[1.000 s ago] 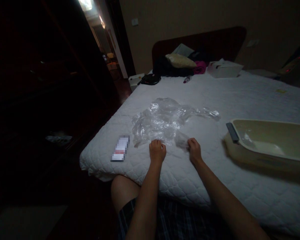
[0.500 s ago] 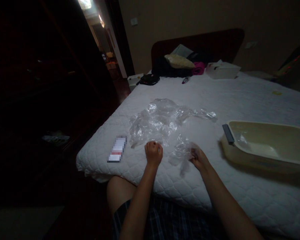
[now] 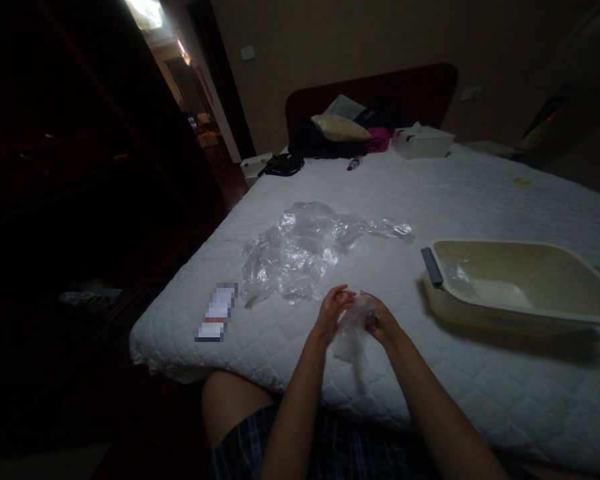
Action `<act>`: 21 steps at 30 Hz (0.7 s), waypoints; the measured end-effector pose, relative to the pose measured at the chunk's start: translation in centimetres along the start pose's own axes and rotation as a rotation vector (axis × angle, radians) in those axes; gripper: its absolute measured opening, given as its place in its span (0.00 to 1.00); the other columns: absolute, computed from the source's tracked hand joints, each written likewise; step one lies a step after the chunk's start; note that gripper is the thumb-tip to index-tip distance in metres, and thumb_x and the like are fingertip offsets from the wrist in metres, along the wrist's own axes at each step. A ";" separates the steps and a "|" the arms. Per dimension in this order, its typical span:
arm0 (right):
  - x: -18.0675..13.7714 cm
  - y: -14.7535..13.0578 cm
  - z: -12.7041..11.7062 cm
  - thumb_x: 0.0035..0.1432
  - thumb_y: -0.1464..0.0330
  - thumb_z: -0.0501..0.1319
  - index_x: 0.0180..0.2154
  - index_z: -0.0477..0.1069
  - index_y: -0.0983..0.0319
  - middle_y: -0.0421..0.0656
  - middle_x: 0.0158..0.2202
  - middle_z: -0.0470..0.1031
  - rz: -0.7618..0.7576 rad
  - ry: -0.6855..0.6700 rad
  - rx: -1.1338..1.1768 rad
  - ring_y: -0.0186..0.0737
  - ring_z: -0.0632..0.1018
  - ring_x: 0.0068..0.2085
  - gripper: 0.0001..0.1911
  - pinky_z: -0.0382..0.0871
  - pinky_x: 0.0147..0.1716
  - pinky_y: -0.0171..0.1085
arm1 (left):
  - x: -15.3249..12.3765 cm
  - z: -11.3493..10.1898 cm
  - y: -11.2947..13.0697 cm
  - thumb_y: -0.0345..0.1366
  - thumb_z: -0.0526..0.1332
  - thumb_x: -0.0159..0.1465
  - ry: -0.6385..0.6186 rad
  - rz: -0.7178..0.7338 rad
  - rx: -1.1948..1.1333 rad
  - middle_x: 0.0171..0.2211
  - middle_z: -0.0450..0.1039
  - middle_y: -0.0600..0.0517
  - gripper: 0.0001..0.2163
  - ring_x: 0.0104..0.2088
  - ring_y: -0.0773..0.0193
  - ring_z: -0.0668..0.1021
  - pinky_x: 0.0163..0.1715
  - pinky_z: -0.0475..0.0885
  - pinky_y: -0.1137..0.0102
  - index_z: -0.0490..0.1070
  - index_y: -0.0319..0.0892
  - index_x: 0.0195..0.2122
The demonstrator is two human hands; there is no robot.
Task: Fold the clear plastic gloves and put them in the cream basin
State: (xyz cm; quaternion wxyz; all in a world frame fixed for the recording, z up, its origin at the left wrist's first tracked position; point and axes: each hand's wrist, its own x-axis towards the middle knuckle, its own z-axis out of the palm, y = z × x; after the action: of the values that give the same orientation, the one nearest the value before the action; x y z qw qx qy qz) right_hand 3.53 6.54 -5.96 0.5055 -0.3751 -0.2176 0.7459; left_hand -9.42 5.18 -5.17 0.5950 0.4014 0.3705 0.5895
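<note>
A small crumpled piece of clear plastic film (image 3: 351,335) hangs between both my hands just above the white quilted bed (image 3: 480,200). My left hand (image 3: 331,312) pinches its left side with curled fingers. My right hand (image 3: 380,319) grips its right side. A bigger heap of clear plastic (image 3: 305,247) lies spread on the bed a little beyond my hands.
A beige plastic basin (image 3: 520,283) with a dark handle sits on the bed at the right. A small flat packet (image 3: 216,320) lies near the bed's left corner. Clothes, a pillow (image 3: 340,127) and a white box (image 3: 423,141) lie by the dark headboard. Dark floor lies to the left.
My right hand pulled a small piece of plastic away from the heap. My left hand let go of the heap and came across to take the same piece.
</note>
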 end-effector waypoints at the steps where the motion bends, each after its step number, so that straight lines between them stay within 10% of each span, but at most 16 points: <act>1: 0.0 -0.1 0.1 0.40 0.63 0.67 0.23 0.65 0.62 0.32 0.13 0.64 0.006 -0.008 0.003 0.25 0.62 0.12 0.13 0.52 0.08 0.25 | 0.0 0.3 -0.3 0.41 0.65 0.49 -0.051 -0.049 0.001 0.35 0.72 0.48 0.16 0.36 0.62 0.73 0.39 0.66 0.67 0.71 0.40 0.38; 11: -0.1 -1.0 0.4 0.46 0.57 0.63 0.23 0.66 0.60 0.35 0.16 0.67 -0.004 -0.021 0.227 0.28 0.68 0.17 0.14 0.65 0.18 0.29 | 0.0 -0.3 -1.3 0.35 0.67 0.43 0.172 -0.088 0.036 0.22 0.68 0.56 0.09 0.24 0.71 0.69 0.28 0.62 0.74 0.70 0.38 0.25; 21: -0.3 0.8 0.5 0.44 0.46 0.59 0.24 0.68 0.60 0.37 0.18 0.67 -0.314 0.063 -0.054 0.30 0.66 0.18 0.22 0.62 0.19 0.31 | 0.1 -0.3 -1.2 0.45 0.65 0.47 0.262 -0.095 -0.121 0.21 0.64 0.58 0.15 0.21 0.72 0.68 0.24 0.61 0.75 0.62 0.41 0.27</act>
State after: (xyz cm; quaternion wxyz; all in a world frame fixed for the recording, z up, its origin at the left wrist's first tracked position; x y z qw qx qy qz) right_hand 2.69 5.99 -6.10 0.6121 -0.3730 -0.2775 0.6397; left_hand -9.21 5.32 -6.36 0.5919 0.2664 0.4274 0.6293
